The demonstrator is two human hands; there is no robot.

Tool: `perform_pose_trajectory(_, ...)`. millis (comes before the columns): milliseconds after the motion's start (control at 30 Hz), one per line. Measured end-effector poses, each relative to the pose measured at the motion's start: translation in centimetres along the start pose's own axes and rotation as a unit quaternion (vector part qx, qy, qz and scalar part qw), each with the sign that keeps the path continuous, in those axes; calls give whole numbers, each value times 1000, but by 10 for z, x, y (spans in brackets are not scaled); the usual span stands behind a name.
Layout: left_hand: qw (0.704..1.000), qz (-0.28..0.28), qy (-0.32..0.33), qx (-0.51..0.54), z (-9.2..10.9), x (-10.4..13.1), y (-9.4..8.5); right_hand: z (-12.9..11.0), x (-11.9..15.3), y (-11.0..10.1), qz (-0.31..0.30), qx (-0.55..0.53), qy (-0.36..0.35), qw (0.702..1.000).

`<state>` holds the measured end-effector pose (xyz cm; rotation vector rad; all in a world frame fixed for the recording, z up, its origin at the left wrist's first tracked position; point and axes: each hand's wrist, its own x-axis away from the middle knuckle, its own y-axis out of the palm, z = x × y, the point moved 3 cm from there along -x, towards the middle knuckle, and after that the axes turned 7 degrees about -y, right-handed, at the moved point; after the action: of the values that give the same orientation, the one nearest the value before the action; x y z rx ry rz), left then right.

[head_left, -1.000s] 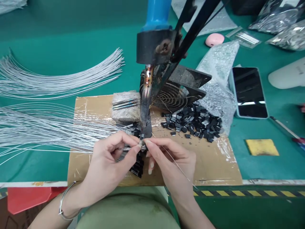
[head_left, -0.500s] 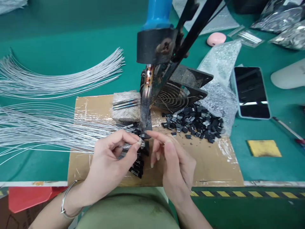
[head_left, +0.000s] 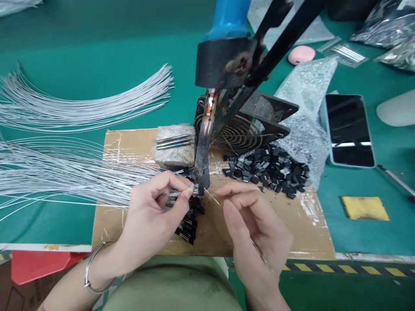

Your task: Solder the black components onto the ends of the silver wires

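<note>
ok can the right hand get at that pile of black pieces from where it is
Probably yes: the pile of black pieces lies just beyond the right hand, with nothing visible between, though the thin wire it holds may hinder.

- Desk [head_left: 136, 52]: a green top, bordered in front by a pale strip [head_left: 32, 247].
- Cardboard sheet [head_left: 256, 233]: laid flat at the front edge.
- Upper bundle of white wires [head_left: 97, 107]: spread in a curve at the left.
- Lower bundle of white wires [head_left: 48, 175]: rested partly on the desk, partly across the cardboard.
- Right side: a phone [head_left: 349, 129], a pen [head_left: 396, 179], a yellow pad [head_left: 365, 208] and bubble wrap [head_left: 303, 99] are placed.
- Farther back: a pink rounded object [head_left: 301, 55] is set beside a small clear bag of rods [head_left: 348, 52].
</note>
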<state>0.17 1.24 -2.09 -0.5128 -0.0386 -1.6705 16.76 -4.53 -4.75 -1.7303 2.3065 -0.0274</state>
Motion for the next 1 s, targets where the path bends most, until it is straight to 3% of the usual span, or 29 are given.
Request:
perform_pose_trajectory(100,1000,0,-1,-4,0,-1,-1,-6,-1,5,-12,-50,14,999)
perform_pose_trajectory(267,1000,8,-2,-5,2,-3,-1,-10,-2,11,19,-77,44,996)
perform_pose_trajectory(433,1000,14,1,-2,5,-6,-1,-5,-5,11,0,-73,21,997)
perform_pose_trajectory(1000,1000,15,8,21,15,-11,-1,-6,-11,13,19,-89,2,996)
